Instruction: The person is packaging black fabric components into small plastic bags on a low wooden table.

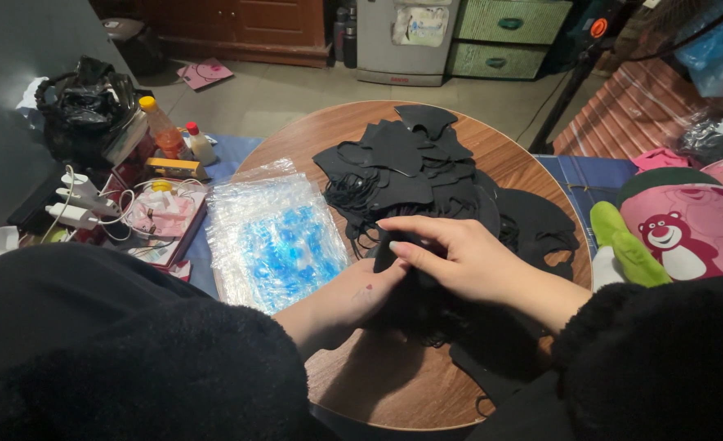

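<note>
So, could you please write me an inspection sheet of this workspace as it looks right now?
Surface: round wooden table, mostly covered.
Job's things: heap of black masks; clear plastic bags at its left.
Clutter: orange bottle, black bag, pink bear toy.
Hands: right hand pinches a black mask; left hand lies under it.
Cables: white plugs and cords at left.
Surroundings: tiled floor, cabinet, green drawers.

Black face masks [415, 167] are heaped at the far edge of the brown wood-grain round table [394, 384]; at its left edge lie clear plastic bags [273, 237] (blue patterned print inside)
</note>
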